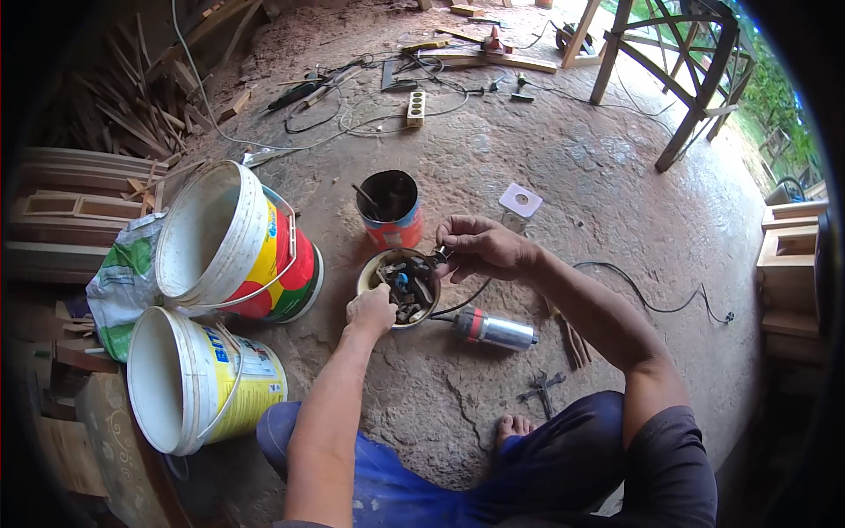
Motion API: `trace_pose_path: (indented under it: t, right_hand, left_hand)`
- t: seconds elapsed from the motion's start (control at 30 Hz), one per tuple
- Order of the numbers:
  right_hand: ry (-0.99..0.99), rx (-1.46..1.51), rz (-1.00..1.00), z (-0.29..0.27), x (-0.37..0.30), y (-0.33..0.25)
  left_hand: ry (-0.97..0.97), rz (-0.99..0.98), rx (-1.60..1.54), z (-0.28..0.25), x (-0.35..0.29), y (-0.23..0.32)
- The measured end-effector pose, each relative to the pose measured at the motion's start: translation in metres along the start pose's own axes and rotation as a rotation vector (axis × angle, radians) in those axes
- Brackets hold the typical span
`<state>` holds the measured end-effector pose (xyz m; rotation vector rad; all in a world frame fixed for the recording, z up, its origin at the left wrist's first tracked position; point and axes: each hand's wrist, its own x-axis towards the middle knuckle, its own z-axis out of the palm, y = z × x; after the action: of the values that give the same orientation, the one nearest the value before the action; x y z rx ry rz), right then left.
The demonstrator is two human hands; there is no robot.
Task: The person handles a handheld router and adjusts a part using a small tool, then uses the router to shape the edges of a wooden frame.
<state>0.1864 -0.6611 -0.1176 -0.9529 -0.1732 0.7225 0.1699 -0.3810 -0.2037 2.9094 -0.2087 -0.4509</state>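
Note:
My left hand [371, 311] is closed at the near left rim of a round, pale-edged tin [425, 319]. Small dark metal parts and a blue bit lie jumbled inside the tin. My right hand [486, 247] pinches a small, dark metal piece [442, 253] just above the tin's right rim; its exact kind is too small to tell. Right behind the tin stands a taller red and blue can [394, 231] with a stick-like tool leaning in it. A silver cylindrical power tool motor [497, 330] with a red band lies on the floor to the right, its dark cord running toward the tin.
Two big plastic buckets [198, 231] lie tilted at my left, near a wood pile [132, 106]. A square pale plate [521, 200], a power strip [415, 109], a hammer [522, 89] and cords are farther off. A metal key-like tool [540, 387] lies near my foot.

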Motion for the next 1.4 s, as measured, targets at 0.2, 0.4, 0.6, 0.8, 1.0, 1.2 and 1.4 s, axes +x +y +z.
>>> trace_pose_path:
  t: [0.2, 0.4, 0.6, 0.8, 1.0, 1.2, 1.4]
  right_hand:
    - [0.255, 0.16, -0.278, -0.046, -0.104, 0.061]
    - [0.564, 0.511, -0.533, -0.063, -0.179, 0.161]
    - [0.916, 0.334, -0.418, -0.047, -0.201, 0.202]
    - [1.018, 0.1, -0.286, -0.066, -0.209, 0.243]
    - [1.002, 0.271, -0.372, -0.06, -0.209, 0.254]
    - [0.927, 0.327, -0.336, -0.084, -0.213, 0.272]
    - [0.913, 0.377, -0.369, -0.08, -0.211, 0.255]
  left_hand:
    - [0.142, 0.248, -0.326, 0.004, 0.005, 0.049]
    - [0.083, 0.691, -0.201, 0.049, -0.025, 0.118]
    - [0.392, 0.805, 0.062, 0.099, -0.049, 0.156]
    - [-0.042, 0.936, 0.003, 0.131, -0.046, 0.182]
    - [-0.178, 0.817, 0.342, 0.126, -0.029, 0.211]
    - [-0.2, 0.818, 0.3, 0.127, -0.034, 0.214]
    - [-0.265, 0.809, 0.042, 0.144, -0.046, 0.198]
